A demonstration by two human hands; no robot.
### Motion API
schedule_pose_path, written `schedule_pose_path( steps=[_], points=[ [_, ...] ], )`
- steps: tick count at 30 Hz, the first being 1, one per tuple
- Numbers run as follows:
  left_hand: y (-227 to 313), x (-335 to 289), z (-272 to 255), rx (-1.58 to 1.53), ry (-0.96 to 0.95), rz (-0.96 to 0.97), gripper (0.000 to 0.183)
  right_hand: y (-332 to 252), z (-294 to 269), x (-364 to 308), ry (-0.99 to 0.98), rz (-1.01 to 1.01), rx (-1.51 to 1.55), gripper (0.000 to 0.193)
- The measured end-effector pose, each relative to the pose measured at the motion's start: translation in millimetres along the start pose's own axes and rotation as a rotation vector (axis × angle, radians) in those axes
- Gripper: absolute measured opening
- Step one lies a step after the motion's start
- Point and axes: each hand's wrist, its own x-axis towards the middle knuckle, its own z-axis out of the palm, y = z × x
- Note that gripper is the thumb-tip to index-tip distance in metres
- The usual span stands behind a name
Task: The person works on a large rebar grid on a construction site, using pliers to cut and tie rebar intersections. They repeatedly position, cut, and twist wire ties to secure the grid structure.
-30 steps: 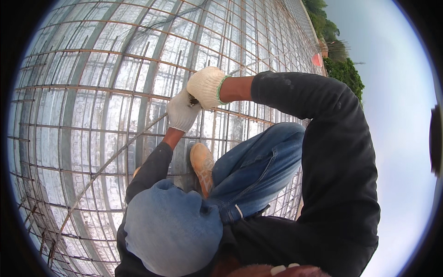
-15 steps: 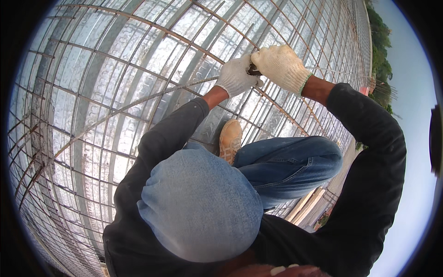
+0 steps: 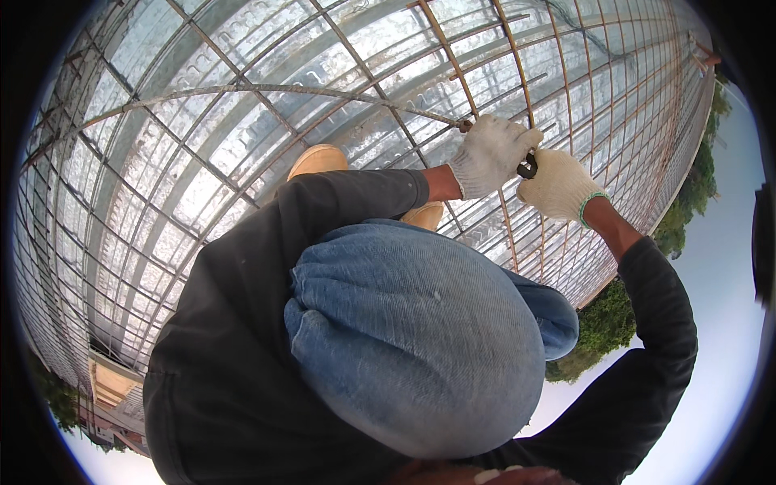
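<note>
My left hand (image 3: pixel 490 155), in a whitish knit glove, is closed over the rebar mesh (image 3: pixel 453 58). Beside it my right hand (image 3: pixel 558 184), in a cream knit glove with a green-edged cuff, has its fingers curled in. A small dark curved piece (image 3: pixel 527 166) shows between the two gloves, against the right fingers; its kind is unclear. From the left a long ribbed steel rod (image 3: pixel 323 90) arches across, its rusty end close to my left knuckles. What lies inside the left fist is hidden.
Shiny corrugated metal decking (image 3: pixel 210 129) lies under the mesh. My bent knee in blue jeans (image 3: pixel 420 339) fills the middle, with tan shoes (image 3: pixel 318 160) on the mesh. Trees (image 3: pixel 598 327) and sky lie past the deck edge at right. A dark cable (image 3: pixel 594 39) runs over the far bars.
My view has turned, and both hands now appear farther right and lower. The gloves remain close together with the dark piece between them. The rod's end has come into sight by the left glove.
</note>
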Motion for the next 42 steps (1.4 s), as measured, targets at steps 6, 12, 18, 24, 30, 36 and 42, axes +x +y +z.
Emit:
schedule_pose_path(
  steps=[6,12,18,24,30,36,42],
  points=[
    [4.5,3.4,-12.1,0.024,-0.118,0.051,0.044,51.6,33.4,26.2,-0.734,0.142,1.117,0.043],
    [3.2,-7.9,-10.3,0.055,-0.276,0.171,0.027,40.8,49.5,10.5,-0.652,-0.047,1.163,0.056],
    [3.2,12.8,-10.7,0.020,-0.451,0.079,0.032,1.7,48.0,-30.8,0.294,-0.074,-0.084,0.057],
    [1.0,24.6,-29.3,0.052,-0.537,-0.065,0.062,-3.5,48.8,-18.9,0.330,-0.022,-0.219,0.036],
    [-33.7,15.6,-100.8,0.145,-0.615,-0.223,0.091,59.2,46.2,-3.4,-0.358,-0.107,1.055,0.049],
    [-34.2,-20.3,-143.6,0.104,-0.442,-0.407,0.083,80.1,165.8,19.3,-0.547,-0.320,1.622,0.051],
    [-42.0,-96.0,-141.3,-0.654,-0.127,-0.909,0.041,-16.1,234.3,27.8,-0.162,-0.324,1.532,0.034]
  ],
)
